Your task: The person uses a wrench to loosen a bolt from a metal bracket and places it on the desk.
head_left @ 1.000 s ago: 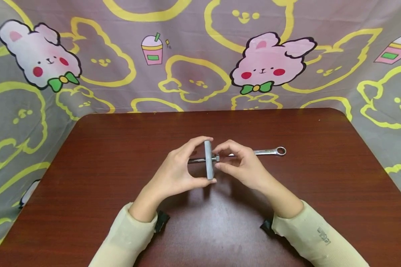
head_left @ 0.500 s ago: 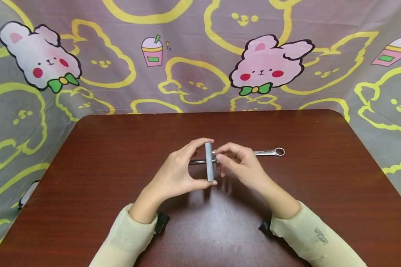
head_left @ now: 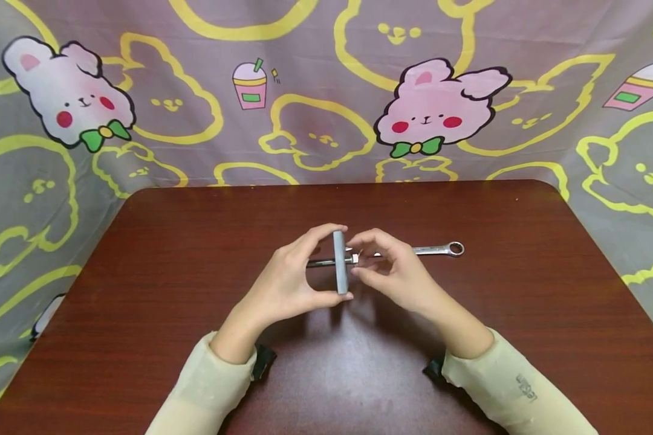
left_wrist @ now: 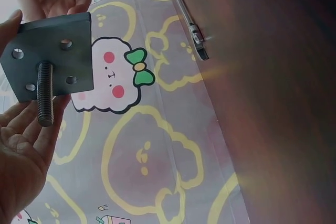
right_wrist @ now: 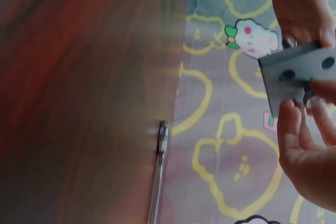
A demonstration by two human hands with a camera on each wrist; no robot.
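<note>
My left hand [head_left: 283,281] grips a grey square metal plate [head_left: 340,263] by two opposite edges, thumb below and fingers above, and holds it upright over the table. Several round holes pierce the plate near its corners. A threaded bolt [left_wrist: 45,95] passes through its middle, and its shank points back toward my left palm. On the other face, the bolt's hex head end [head_left: 355,258] sits between the curled thumb and fingers of my right hand [head_left: 394,266]. Exact contact of the right fingertips there is partly hidden.
A combination wrench [head_left: 438,249] lies on the brown table [head_left: 196,229] behind my right hand, its ring end to the right and part of it hidden. A patterned cloth [head_left: 315,72] hangs along the table's back and sides.
My right thumb and fingers closed over the bolt head half a second ago, hiding it; now they stand wider around it and the head shows. The plate and left hand have barely moved.
</note>
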